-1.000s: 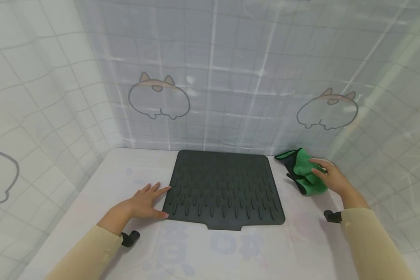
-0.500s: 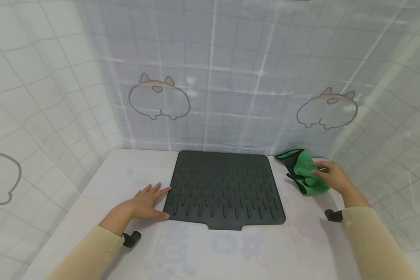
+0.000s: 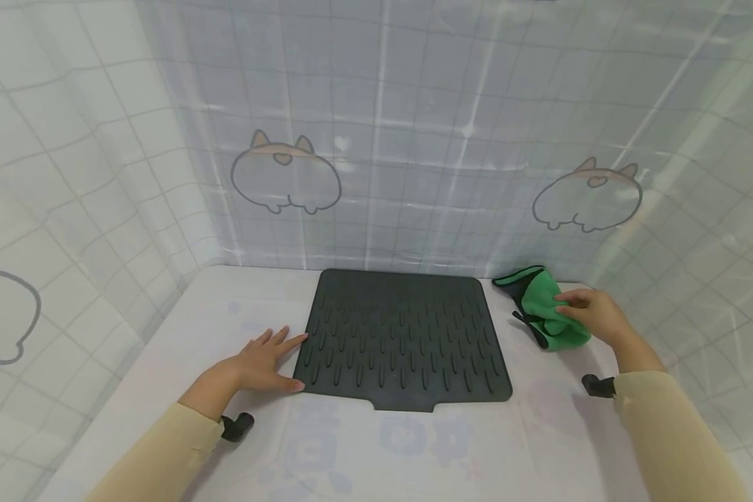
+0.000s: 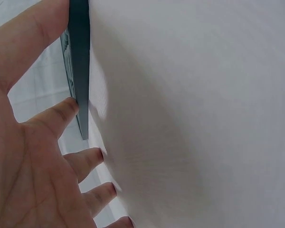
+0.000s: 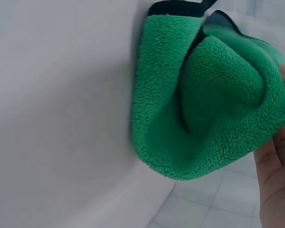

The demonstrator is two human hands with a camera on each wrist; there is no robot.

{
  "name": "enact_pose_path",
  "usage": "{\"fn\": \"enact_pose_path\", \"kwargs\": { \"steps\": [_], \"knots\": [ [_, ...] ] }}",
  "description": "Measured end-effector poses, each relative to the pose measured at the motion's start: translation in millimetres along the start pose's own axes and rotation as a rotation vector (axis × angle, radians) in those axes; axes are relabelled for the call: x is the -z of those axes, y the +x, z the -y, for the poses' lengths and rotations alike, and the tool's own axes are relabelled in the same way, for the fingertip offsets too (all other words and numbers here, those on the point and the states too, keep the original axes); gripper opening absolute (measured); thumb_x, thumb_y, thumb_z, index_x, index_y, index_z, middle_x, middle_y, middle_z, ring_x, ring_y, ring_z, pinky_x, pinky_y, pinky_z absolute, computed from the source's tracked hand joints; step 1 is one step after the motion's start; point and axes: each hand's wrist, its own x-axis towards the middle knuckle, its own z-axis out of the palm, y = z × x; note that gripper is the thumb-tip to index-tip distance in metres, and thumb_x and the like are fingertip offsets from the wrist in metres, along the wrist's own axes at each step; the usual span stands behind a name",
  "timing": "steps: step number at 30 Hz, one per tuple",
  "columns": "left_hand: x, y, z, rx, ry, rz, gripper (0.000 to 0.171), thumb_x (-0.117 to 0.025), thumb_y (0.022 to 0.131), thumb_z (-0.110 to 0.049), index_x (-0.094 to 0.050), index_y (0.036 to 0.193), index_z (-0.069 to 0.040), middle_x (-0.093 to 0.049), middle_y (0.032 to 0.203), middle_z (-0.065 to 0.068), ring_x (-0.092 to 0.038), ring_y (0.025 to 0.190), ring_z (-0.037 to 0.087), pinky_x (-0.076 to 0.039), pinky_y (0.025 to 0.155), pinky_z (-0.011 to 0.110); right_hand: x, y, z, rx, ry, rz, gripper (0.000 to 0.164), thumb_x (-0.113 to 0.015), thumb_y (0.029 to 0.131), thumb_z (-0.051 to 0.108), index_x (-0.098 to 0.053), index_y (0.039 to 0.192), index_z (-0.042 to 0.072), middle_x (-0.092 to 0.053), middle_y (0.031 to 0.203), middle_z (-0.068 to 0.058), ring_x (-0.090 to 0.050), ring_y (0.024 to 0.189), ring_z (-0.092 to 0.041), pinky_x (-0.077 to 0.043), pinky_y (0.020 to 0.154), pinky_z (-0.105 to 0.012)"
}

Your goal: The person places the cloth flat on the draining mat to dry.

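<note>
My left hand (image 3: 260, 364) lies spread at the left edge of a dark grey ridged mat (image 3: 401, 335). Its thumb and index fingertip touch the mat's rim; in the left wrist view the other fingertips come down on the white cloth beside the mat edge (image 4: 79, 71). At the right, my right hand (image 3: 602, 322) pinches a crumpled green towel (image 3: 549, 307) with black trim and a dark reverse side. Seen by the right wrist camera, the fluffy towel (image 5: 218, 123) folds over on itself, with the thumb and fingers at its far edge.
A pale printed cloth (image 3: 376, 446) covers the table under the mat and towel. Behind it hangs a gridded curtain (image 3: 414, 139) with cartoon animal outlines, and similar sheets rise at both sides. The mat has a short tab on its near edge.
The right hand's fingers have closed onto the towel and bunched it slightly upward. The left hand and the mat have barely moved.
</note>
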Motion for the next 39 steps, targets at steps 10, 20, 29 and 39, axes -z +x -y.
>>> {"fn": "enact_pose_path", "kwargs": {
  "steps": [10,20,29,39],
  "knots": [
    [-1.5,1.6,1.4,-0.008,0.008,-0.005,0.102,-0.079,0.076,-0.060,-0.037,0.155,-0.011,-0.022,0.159,0.033,-0.014,0.142,0.062,-0.015,0.107,0.077,8,-9,18,-0.047,0.070,-0.052,0.052,-0.060,0.101,0.041,-0.062,0.133,0.001,-0.057,0.135,-0.029,-0.051,0.124,-0.048,-0.045,0.096,-0.059],
    [-0.1,0.3,3.9,0.007,0.001,0.007,0.103,-0.077,0.077,-0.062,-0.034,0.157,-0.012,-0.019,0.160,0.031,-0.011,0.143,0.060,-0.013,0.109,0.076,15,-5,44,-0.034,0.065,-0.173,0.053,-0.062,0.097,0.047,-0.067,0.128,0.005,-0.065,0.126,-0.025,-0.061,0.111,-0.033,-0.048,0.092,-0.056],
    [2.8,2.0,2.3,-0.008,-0.010,0.011,0.101,-0.078,0.079,-0.059,-0.034,0.156,-0.011,-0.019,0.160,0.032,-0.012,0.143,0.061,-0.013,0.108,0.077,19,-6,66,-0.005,0.048,-0.248,0.048,-0.063,0.098,0.045,-0.069,0.126,0.007,-0.067,0.122,-0.018,-0.052,0.089,0.014,-0.050,0.083,-0.031],
    [3.6,2.2,1.0,-0.003,-0.007,0.006,0.101,-0.079,0.077,-0.058,-0.035,0.156,-0.011,-0.021,0.159,0.033,-0.013,0.142,0.061,-0.014,0.108,0.077,20,-2,88,-0.024,0.081,-0.285,0.055,-0.061,0.097,0.050,-0.067,0.131,0.007,-0.067,0.125,-0.022,-0.064,0.113,-0.027,-0.052,0.092,-0.042]
  ]
}}
